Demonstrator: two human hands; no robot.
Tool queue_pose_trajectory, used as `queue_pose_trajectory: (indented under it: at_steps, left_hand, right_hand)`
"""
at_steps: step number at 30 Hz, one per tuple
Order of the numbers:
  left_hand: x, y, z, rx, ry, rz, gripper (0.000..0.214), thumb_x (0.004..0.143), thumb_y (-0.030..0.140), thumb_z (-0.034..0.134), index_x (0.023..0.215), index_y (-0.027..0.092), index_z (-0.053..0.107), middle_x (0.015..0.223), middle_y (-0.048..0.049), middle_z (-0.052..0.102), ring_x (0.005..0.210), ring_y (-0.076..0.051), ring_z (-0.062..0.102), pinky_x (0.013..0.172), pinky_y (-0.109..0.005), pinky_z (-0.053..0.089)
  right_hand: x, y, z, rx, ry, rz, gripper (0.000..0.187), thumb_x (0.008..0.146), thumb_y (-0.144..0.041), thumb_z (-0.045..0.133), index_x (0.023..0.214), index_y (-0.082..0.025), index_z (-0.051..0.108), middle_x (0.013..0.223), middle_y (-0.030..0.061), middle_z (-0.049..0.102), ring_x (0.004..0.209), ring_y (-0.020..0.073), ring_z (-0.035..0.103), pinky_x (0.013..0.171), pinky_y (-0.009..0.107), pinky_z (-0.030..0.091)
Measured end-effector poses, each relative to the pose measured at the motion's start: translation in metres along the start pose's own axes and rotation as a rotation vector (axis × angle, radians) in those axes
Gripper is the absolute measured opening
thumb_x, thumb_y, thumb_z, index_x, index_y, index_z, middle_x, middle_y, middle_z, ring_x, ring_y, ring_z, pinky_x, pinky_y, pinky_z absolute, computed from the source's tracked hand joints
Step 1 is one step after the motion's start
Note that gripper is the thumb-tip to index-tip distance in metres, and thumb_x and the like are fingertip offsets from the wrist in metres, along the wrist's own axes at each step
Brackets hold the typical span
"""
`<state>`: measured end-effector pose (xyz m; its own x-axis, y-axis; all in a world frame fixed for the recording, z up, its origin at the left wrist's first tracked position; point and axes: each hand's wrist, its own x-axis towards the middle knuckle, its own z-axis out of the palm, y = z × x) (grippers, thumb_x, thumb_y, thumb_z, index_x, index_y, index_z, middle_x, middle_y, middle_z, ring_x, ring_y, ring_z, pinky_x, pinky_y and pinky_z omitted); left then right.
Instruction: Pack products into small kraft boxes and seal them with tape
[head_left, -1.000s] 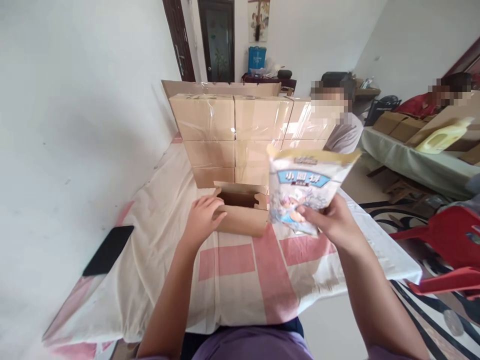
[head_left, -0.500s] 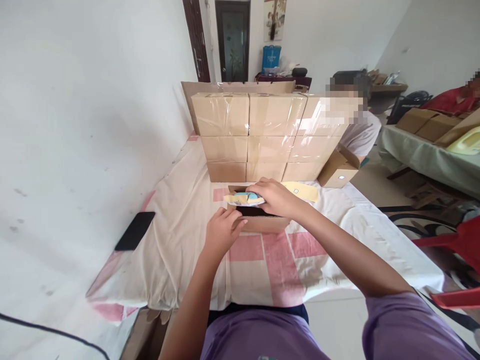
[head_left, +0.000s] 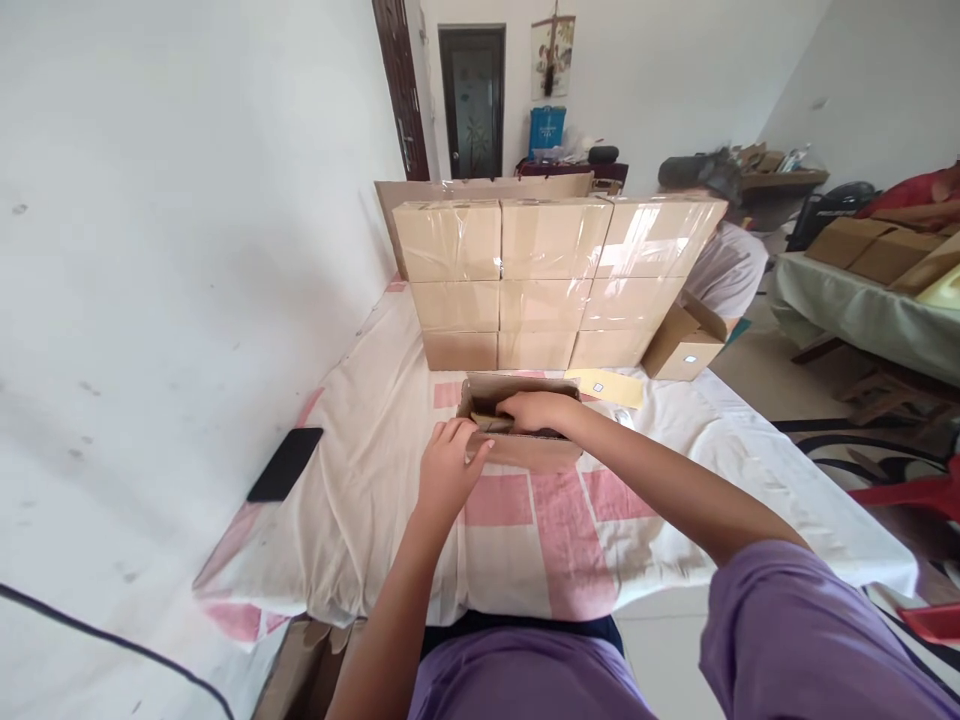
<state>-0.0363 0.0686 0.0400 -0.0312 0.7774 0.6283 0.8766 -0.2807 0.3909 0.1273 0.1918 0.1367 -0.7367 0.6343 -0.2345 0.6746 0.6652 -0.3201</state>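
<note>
A small open cardboard box point(head_left: 536, 452) sits on a table covered by a white and pink cloth point(head_left: 525, 530). My left hand point(head_left: 448, 465) grips the box's near left corner, fingers curled over the edge. My right hand point(head_left: 536, 410) reaches down into the box, fingers bent inside it. The printed snack packet is down in the box and almost wholly hidden under my right hand; only a pale edge shows.
A stack of taped cardboard boxes point(head_left: 551, 280) stands behind the small box. An open box point(head_left: 684, 345) and a yellow envelope point(head_left: 604, 387) lie to the right. A black phone point(head_left: 285, 464) rests at the left. Another person point(head_left: 724, 260) sits behind the stack.
My right hand brought the snack packet from the air down into the open box and pushed it inside. My left hand stayed on the box's left edge.
</note>
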Motion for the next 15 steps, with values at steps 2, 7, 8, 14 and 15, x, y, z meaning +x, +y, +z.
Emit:
queue_pose_trajectory:
  at_steps: [2,7,8,14,15]
  left_hand:
    - [-0.005,-0.002,0.002,0.003,0.029,0.025,0.013,0.098,0.033,0.064,0.104,0.021,0.064,0.105,-0.0063,0.071,0.094,-0.024,0.061,0.082,-0.037,0.053]
    - [-0.015,-0.006,0.010,0.012,0.186,0.105,0.013,0.094,0.029,0.070,0.105,0.022,0.068,0.134,-0.0138,0.059,0.122,-0.029,0.057,0.101,-0.046,0.051]
    - [-0.016,-0.007,0.013,0.004,0.223,0.120,0.013,0.092,0.029,0.072,0.103,0.022,0.069,0.141,-0.0155,0.053,0.130,-0.032,0.053,0.104,-0.050,0.050]
    - [-0.006,-0.016,0.032,-0.373,0.094,0.064,0.025,0.096,0.028,0.068,0.119,0.022,0.059,0.151,-0.0164,0.045,0.131,-0.027,0.061,0.108,-0.046,0.054]
    - [-0.002,-0.018,0.034,-0.416,0.066,0.018,0.031,0.096,0.031,0.067,0.125,0.023,0.057,0.153,-0.0166,0.045,0.129,-0.027,0.063,0.107,-0.046,0.054]
  right_hand:
    - [-0.012,0.009,-0.004,0.049,0.053,-0.034,0.014,0.082,-0.025,0.077,0.095,-0.024,0.076,0.096,0.0052,0.079,0.079,0.0239,0.071,0.069,0.031,0.050]
    - [-0.080,0.054,0.025,0.513,0.864,-0.115,0.026,0.103,-0.042,0.054,0.106,-0.024,0.073,0.100,0.0046,0.077,0.093,0.0221,0.072,0.086,0.035,0.055]
    - [-0.091,0.063,0.039,0.555,0.994,-0.080,0.028,0.103,-0.044,0.053,0.101,-0.024,0.073,0.097,0.0051,0.077,0.094,0.0227,0.072,0.088,0.037,0.055]
    - [-0.090,0.085,0.119,0.633,0.912,-0.124,0.042,0.107,-0.050,0.041,0.125,-0.028,0.071,0.137,0.0093,0.068,0.136,0.0298,0.055,0.119,0.052,0.039]
    - [-0.084,0.085,0.124,0.636,0.921,-0.114,0.042,0.106,-0.051,0.042,0.129,-0.028,0.068,0.139,0.0096,0.065,0.138,0.0298,0.053,0.119,0.052,0.039]
